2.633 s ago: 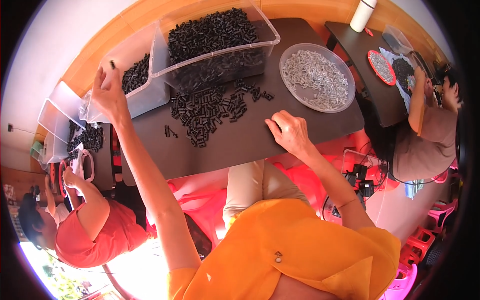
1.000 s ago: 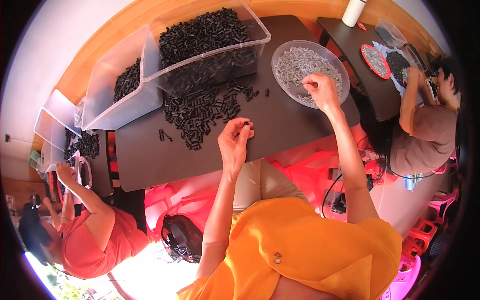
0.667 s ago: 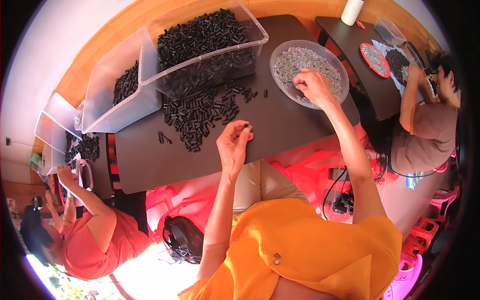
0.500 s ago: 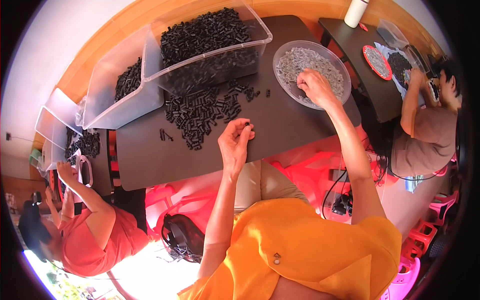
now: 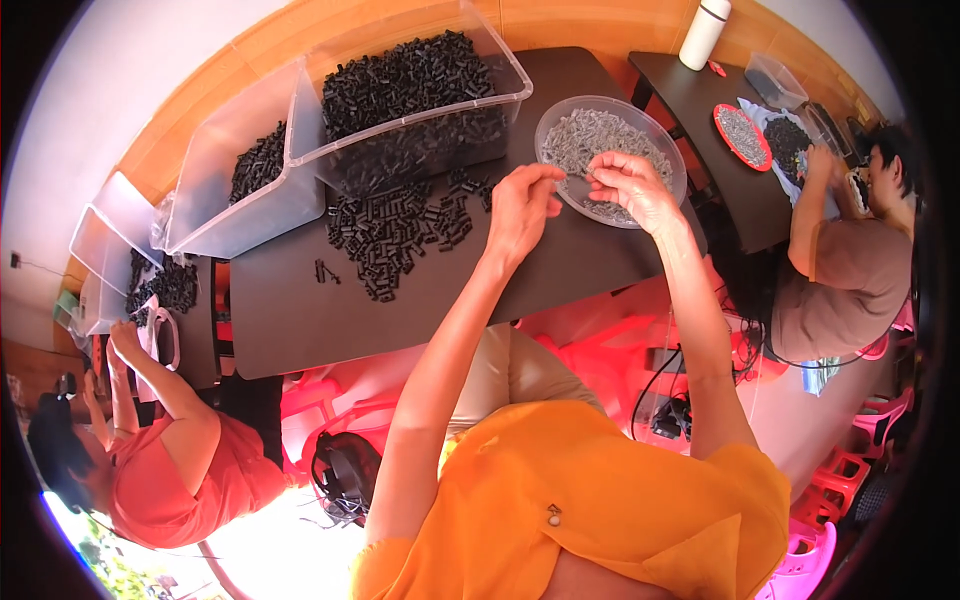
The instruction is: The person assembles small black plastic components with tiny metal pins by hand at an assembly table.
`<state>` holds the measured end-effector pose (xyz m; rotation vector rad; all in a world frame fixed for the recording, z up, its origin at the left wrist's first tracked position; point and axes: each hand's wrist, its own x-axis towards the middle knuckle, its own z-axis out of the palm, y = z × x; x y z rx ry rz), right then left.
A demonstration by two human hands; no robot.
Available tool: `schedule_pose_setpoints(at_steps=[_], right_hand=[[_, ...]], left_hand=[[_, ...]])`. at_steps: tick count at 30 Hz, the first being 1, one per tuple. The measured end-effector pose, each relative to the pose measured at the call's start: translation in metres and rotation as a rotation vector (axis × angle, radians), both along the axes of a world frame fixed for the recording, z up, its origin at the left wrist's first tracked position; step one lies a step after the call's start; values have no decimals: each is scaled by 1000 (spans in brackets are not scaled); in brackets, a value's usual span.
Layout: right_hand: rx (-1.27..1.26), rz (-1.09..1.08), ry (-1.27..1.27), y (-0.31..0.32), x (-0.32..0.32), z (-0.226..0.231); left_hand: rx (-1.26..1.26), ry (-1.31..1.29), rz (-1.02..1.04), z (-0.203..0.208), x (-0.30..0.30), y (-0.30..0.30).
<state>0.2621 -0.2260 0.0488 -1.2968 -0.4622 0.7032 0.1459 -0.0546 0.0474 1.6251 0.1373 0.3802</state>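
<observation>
two bare hands face each other, fingertips near but apart, at the plate of clear pieces.
the left hand (image 5: 520, 212) is at the near left rim of the round plate (image 5: 577, 190), thumb and fingers drawn in toward each other; the right hand (image 5: 645, 192) is in front of the plate's near right part, its thumb and forefinger close together. whether either pinches a small piece is too fine to make out. the clear pieces (image 5: 598, 130) lie in the plate just beyond both sets of fingertips, and the loose black pieces (image 5: 390, 245) are heaped on the dark table (image 5: 300, 325) left of the left hand, before the tub (image 5: 415, 127).
</observation>
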Motion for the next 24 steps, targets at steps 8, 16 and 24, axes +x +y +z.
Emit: schedule_pose_setpoints(at_steps=[8,16,24], right_hand=[[58,-20,52,-2,-5,0],[37,-298,-245,8,-14,-12],[158,-546,-317,12,-14,-18]], left_hand=[[-20,13,-72,2,35,-20],[4,74,87,5,39,-30],[140,56,104,2,46,-30]])
